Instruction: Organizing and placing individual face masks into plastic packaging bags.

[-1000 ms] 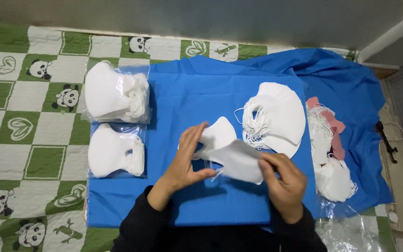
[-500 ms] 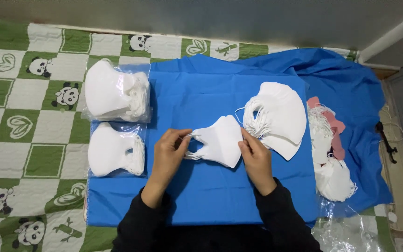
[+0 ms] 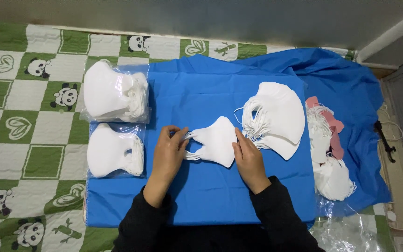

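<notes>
A folded white face mask point(image 3: 218, 140) lies flat on the blue cloth point(image 3: 197, 93) in the middle. My left hand point(image 3: 169, 154) pinches its ear loops at the mask's left end. My right hand point(image 3: 248, 158) presses its fingertips on the mask's right edge. Just right of the mask sits a fanned stack of loose white masks point(image 3: 276, 116) with their loops pointing left.
Two clear bags of white masks point(image 3: 113, 95) point(image 3: 113, 151) lie at the cloth's left edge. More white and pink masks point(image 3: 327, 149) are heaped at the right over clear plastic. A green panda-print mat point(image 3: 19, 116) lies underneath; a wall runs along the top.
The mask, held up and being folded a second ago, now lies flat on the cloth. My left hand has slid left to the ear loops, my right hand to the right edge.
</notes>
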